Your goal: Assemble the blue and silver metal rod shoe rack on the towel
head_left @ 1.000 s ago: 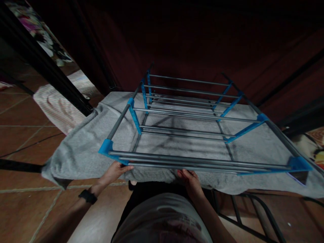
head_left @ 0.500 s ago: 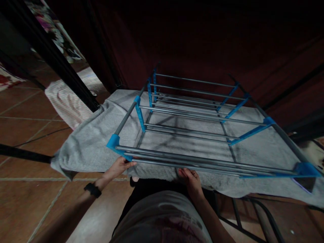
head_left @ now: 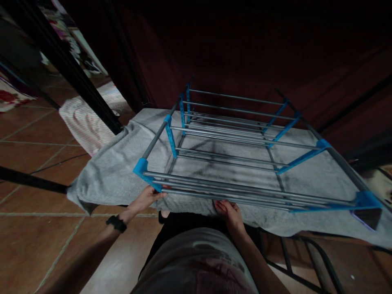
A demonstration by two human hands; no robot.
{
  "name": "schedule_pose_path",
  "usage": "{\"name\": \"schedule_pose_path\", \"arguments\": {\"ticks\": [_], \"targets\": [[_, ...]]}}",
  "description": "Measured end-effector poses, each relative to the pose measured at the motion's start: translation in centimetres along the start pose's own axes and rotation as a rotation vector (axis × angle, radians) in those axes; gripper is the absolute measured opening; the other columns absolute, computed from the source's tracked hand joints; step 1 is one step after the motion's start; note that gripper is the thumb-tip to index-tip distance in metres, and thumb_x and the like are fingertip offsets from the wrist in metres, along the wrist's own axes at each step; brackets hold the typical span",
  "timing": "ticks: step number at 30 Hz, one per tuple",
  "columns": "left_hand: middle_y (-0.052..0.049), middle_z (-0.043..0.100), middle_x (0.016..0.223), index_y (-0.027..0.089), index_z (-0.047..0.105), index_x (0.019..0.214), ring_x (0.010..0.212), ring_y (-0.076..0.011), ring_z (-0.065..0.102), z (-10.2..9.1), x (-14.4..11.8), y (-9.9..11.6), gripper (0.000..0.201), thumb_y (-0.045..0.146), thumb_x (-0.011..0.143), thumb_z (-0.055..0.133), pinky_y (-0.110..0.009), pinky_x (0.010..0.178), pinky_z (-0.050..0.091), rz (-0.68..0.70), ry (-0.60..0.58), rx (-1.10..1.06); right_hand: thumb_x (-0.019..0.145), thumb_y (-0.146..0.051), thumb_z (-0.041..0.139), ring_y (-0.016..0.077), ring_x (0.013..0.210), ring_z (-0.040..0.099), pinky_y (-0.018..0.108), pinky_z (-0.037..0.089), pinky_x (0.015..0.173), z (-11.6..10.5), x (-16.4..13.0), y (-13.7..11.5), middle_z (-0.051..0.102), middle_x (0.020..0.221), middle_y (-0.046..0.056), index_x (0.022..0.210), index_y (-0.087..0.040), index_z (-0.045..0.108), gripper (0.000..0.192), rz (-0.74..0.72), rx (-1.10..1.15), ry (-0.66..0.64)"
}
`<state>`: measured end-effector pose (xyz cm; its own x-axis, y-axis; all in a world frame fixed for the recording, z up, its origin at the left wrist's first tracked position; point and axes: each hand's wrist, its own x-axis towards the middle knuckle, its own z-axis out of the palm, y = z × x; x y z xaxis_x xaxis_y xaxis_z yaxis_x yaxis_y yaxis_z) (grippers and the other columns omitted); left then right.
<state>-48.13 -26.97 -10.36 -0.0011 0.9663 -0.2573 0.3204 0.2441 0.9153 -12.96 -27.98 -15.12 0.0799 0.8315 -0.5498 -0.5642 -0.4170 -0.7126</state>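
Observation:
A rack of grey metal tubes [head_left: 245, 187] with blue plastic brackets lies on a grey blanket [head_left: 116, 175], its open tiers facing up. My left hand [head_left: 150, 197] is closed at the near left corner, thumb and fingers around the lower end of a blue bracket [head_left: 157, 186] where the lowest front tube meets it. My right hand [head_left: 229, 210] is just below the middle of that front tube, fingers curled and pressed together. Whether it touches the tube or holds anything small cannot be made out.
A phone [head_left: 367, 218] lies on the blanket beside the rack's near right corner. Dark metal posts [head_left: 92, 100] and a dark red panel [head_left: 229, 53] stand behind. A striped cloth [head_left: 84, 122] hangs at left; a black metal frame [head_left: 318, 255] is at lower right.
The view has shifted slightly, so the rack's near left corner sits a little higher and further right. Both hands keep nearly the same places on and below the rack.

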Motion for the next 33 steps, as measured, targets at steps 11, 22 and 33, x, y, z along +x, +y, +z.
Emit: {"name": "schedule_pose_path", "arguments": {"ticks": [11,22,33], "targets": [[-0.009,0.075,0.098,0.018,0.075,0.089,0.099,-0.0308,0.065,0.1,0.3,-0.6,0.057,0.063,0.055,0.079,-0.043,0.095,0.050,0.031,0.014,0.010,0.061,-0.033,0.086,0.0236,0.079,0.072,0.035,0.061,0.076,0.2,-0.6,-0.8,0.075,0.084,0.011,0.078,-0.014,0.066,0.032,0.003,-0.018,-0.032],[-0.009,0.075,0.101,0.018,0.074,0.089,0.100,-0.0289,0.065,0.0,0.3,-0.8,0.044,0.051,0.060,0.078,-0.041,0.097,0.048,0.017,-0.015,-0.011,0.054,-0.034,0.090,0.0234,0.076,0.073,0.034,0.061,0.073,0.2,-0.4,-0.9,0.075,0.080,0.011,0.074,-0.014,0.066,0.036,0.018,-0.005,-0.033],[-0.010,0.074,0.100,0.017,0.074,0.090,0.098,-0.0286,0.065,-0.1,0.4,-0.8,0.049,0.053,0.058,0.080,-0.040,0.095,0.049,0.024,-0.006,-0.018,0.050,-0.038,0.091,0.0235,0.075,0.073,0.033,0.062,0.072,0.4,-0.4,-1.0,0.075,0.080,0.013,0.072,-0.013,0.067,0.041,0.018,-0.016,-0.035]]}}
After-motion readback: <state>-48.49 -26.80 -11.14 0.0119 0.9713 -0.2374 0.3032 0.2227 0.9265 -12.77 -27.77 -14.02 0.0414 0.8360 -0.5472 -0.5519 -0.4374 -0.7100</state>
